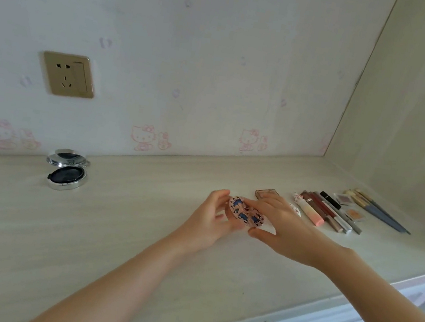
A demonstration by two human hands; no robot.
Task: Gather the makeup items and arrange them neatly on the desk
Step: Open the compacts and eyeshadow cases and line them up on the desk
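both bare forearms are reaching forward and converging. the left hand [211, 216] is cupping with fingers curled, palm facing right. the right hand [282, 229] is arching palm-down, fingertips and thumb pinching.

No legible text, brand, number or label found on any item. The only signs are pale pink cartoon cat figures [145, 136] printed on the wallpaper [196, 47] at the far side.

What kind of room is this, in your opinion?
Probably a bedroom with a dressing desk: cartoon-cat wallpaper behind the desk, a row of lip products and brushes, and an open silver compact.
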